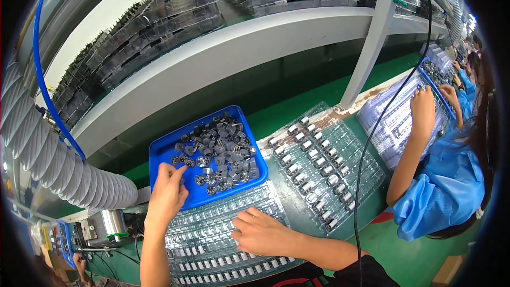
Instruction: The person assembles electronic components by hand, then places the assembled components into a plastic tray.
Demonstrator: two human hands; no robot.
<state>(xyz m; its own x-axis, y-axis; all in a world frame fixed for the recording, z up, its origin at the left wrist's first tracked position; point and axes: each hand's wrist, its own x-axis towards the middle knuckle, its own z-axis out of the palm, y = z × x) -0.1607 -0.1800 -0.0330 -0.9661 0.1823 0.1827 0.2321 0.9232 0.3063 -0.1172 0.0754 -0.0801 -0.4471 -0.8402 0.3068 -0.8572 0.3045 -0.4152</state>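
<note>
My left hand [169, 190] is over the near left side of a blue tray [159, 151], its thumb and fingers drawn together. A bit of dark grey shows by the fingertips; whether it is held cannot be made out. Heaped in the tray are small dark grey round parts [220, 146] with thin metal pins. My right hand [261, 232] rests low over a clear plastic blister tray [186, 228], fingers curled and their tips hidden underneath. Rows of small white cylinders [228, 275] fill the near part of that blister tray.
On the right lies another clear blister tray [366, 180] with white-and-dark parts. A co-worker in a blue sleeve [435, 186] reaches over stacked clear trays [390, 119]. A black cable [366, 149] hangs across the front. A ribbed hose [58, 149] and a wire spool [113, 223] stand left.
</note>
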